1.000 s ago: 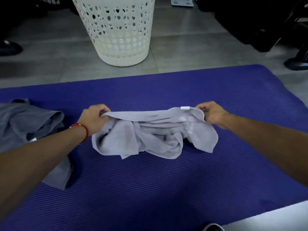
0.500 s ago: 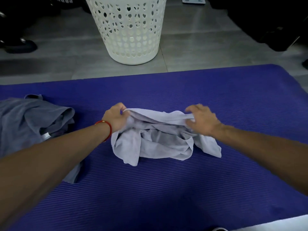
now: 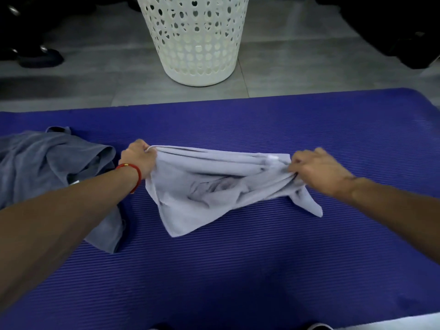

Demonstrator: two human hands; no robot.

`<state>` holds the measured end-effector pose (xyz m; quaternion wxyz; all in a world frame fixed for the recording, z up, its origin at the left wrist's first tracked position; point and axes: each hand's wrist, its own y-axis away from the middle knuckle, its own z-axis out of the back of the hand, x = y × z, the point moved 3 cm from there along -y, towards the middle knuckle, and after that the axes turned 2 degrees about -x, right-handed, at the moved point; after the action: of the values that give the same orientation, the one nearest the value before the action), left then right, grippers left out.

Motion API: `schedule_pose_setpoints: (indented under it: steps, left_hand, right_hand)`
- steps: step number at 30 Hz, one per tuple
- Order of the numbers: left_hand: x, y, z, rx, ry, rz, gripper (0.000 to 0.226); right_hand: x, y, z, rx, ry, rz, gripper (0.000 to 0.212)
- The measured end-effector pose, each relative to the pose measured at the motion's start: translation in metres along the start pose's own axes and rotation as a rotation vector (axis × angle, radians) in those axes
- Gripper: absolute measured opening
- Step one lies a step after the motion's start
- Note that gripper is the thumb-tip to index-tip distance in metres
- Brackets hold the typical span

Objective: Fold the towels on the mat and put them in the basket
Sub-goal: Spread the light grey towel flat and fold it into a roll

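Note:
A crumpled light grey towel [image 3: 214,186] is stretched between my hands over the middle of the blue mat [image 3: 238,270]. My left hand [image 3: 139,160], with a red band at the wrist, grips its left end. My right hand [image 3: 316,170] pinches bunched cloth at its right end, near a small white tag. The towel's lower folds hang down and touch the mat. A darker grey towel [image 3: 47,167] lies rumpled at the mat's left side, partly under my left forearm. The white perforated basket [image 3: 197,39] stands on the floor beyond the mat.
Grey tiled floor [image 3: 297,72] lies beyond the mat's far edge. Dark shoes [image 3: 40,58] sit at the far left and dark objects [image 3: 392,32] at the far right. A pale strip shows at the bottom right corner.
My right hand has shifted right and taken hold of the towel's right end. Both hands have pulled apart, stretching the towel's top edge taut and lifting it somewhat.

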<state>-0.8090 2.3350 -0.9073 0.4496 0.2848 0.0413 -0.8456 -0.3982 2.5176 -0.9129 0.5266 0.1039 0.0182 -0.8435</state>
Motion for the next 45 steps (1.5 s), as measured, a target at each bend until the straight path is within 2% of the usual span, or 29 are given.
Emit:
schedule_pose_setpoints:
  steps: [1, 3, 5, 7, 9, 10, 11, 12, 14, 16, 17, 19, 20, 22, 24, 25, 27, 29, 31, 34, 37, 40, 43, 45]
  left_hand:
    - [0.005, -0.003, 0.000, -0.014, -0.026, 0.015, 0.022]
    - [0.022, -0.019, -0.006, -0.003, -0.060, 0.054, 0.030]
    - [0.048, -0.046, -0.019, 0.036, -0.098, 0.070, 0.040]
    - [0.055, -0.048, -0.024, 0.097, -0.198, 0.081, 0.044]
    - [0.033, -0.011, -0.019, 0.271, -0.391, 0.063, 0.035]
    - [0.023, 0.011, -0.021, 0.424, -0.529, 0.024, 0.031]
    - [0.016, 0.033, -0.024, 0.594, -0.660, -0.003, 0.031]
    - [0.013, 0.052, -0.028, 0.731, -0.780, -0.014, 0.031]
    - [0.016, 0.072, -0.039, 0.809, -0.973, -0.085, 0.024]
    - [0.014, 0.075, -0.049, 0.684, -1.080, -0.212, 0.032]
    - [0.010, 0.073, -0.055, 0.606, -1.061, -0.278, 0.043]
    - [-0.004, 0.072, -0.067, 0.519, -0.889, -0.415, 0.056]
    - [-0.014, 0.072, -0.075, 0.528, -0.787, -0.473, 0.058]
    - [-0.036, 0.078, -0.091, 0.596, -0.629, -0.564, 0.067]
    - [-0.061, 0.084, -0.106, 0.613, -0.577, -0.623, 0.073]
    - [-0.073, 0.085, -0.114, 0.602, -0.555, -0.648, 0.074]
    - [-0.090, 0.083, -0.135, 0.584, -0.554, -0.710, 0.073]
    - [-0.103, 0.082, -0.157, 0.582, -0.594, -0.762, 0.075]
    - [-0.113, 0.079, -0.172, 0.539, -0.606, -0.775, 0.073]
    - [-0.122, 0.072, -0.174, 0.353, -0.702, -0.871, 0.051]
    - [-0.119, 0.050, -0.142, 0.194, -0.581, -0.813, 0.033]
    - [-0.087, 0.019, -0.099, 0.121, -0.439, -0.642, 0.023]
    - [-0.035, 0.014, -0.068, 0.157, -0.538, -0.571, 0.019]
    - [-0.004, 0.023, -0.057, 0.232, -0.660, -0.538, 0.029]
  right_hand:
    - [-0.017, 0.008, -0.002, -0.018, 0.018, -0.043, 0.039]
    - [-0.042, 0.027, -0.005, 0.048, 0.038, -0.164, 0.041]
    - [-0.059, 0.047, -0.013, 0.211, 0.079, -0.322, 0.043]
    - [-0.068, 0.062, -0.018, 0.424, 0.099, -0.444, 0.034]
    - [-0.059, 0.072, -0.028, 0.730, -0.086, -0.455, 0.022]
    - [-0.046, 0.076, -0.032, 0.874, -0.211, -0.410, 0.018]
    - [-0.031, 0.076, -0.036, 0.940, -0.298, -0.370, 0.015]
    - [-0.018, 0.074, -0.037, 0.911, -0.341, -0.351, 0.014]
    - [0.000, 0.064, -0.041, 0.673, -0.354, -0.332, 0.026]
    - [0.011, 0.053, -0.052, 0.588, -0.480, -0.384, 0.060]
    - [0.017, 0.047, -0.055, 0.608, -0.562, -0.416, 0.074]
    - [0.031, 0.035, -0.061, 0.610, -0.643, -0.469, 0.085]
    - [0.040, 0.030, -0.062, 0.594, -0.658, -0.475, 0.084]
    - [0.059, 0.026, -0.057, 0.491, -0.700, -0.471, 0.068]
    - [0.075, 0.030, -0.045, 0.368, -0.633, -0.386, 0.046]
    - [0.084, 0.035, -0.040, 0.332, -0.544, -0.296, 0.041]
    - [0.104, 0.050, -0.039, 0.246, -0.398, -0.087, 0.048]
    - [0.115, 0.071, -0.043, 0.174, -0.374, 0.023, 0.052]
    - [0.113, 0.092, -0.042, 0.246, -0.485, -0.006, 0.045]
    - [0.092, 0.122, -0.044, 0.462, -0.718, -0.183, 0.033]
    - [0.066, 0.139, -0.059, 0.394, -0.728, -0.402, 0.025]
    - [0.047, 0.138, -0.078, 0.436, -0.583, -0.560, 0.053]
    - [0.042, 0.114, -0.076, 0.550, -0.558, -0.625, 0.077]
    - [0.041, 0.092, -0.075, 0.636, -0.523, -0.571, 0.099]
